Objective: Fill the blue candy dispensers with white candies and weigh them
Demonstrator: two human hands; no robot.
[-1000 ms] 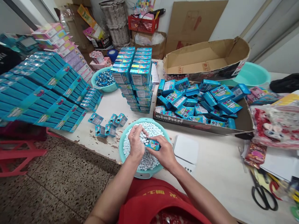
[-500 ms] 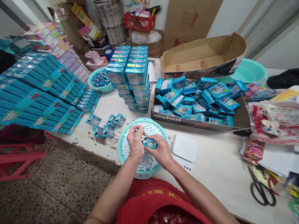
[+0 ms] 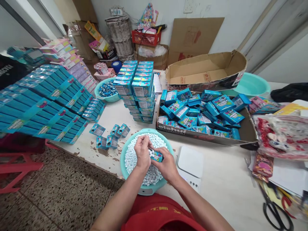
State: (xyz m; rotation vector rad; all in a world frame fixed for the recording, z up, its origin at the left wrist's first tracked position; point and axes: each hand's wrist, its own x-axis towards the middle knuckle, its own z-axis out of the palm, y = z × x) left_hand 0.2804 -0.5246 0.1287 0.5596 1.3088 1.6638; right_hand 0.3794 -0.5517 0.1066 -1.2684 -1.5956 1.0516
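My right hand grips a small blue candy box on its side, above a turquoise basin. White candies fill the basin. My left hand is closed, its fingers bunched at the box's left end. A few white candies show between the left fingers and the box opening. Left of the basin, several blue boxes stand on the table, some with a round dark hole showing. A white scale lies to the right of the basin.
Tall stacks of blue boxes stand behind the basin. A carton heaped with blue boxes is at back right, black scissors at front right. Packed blue boxes rise at left; a turquoise bowl holds shiny wrapped pieces.
The view has tilted up a little, so the table things sit lower in the picture. Both hands stay together over the basin, with the left fingers still at the box's end.
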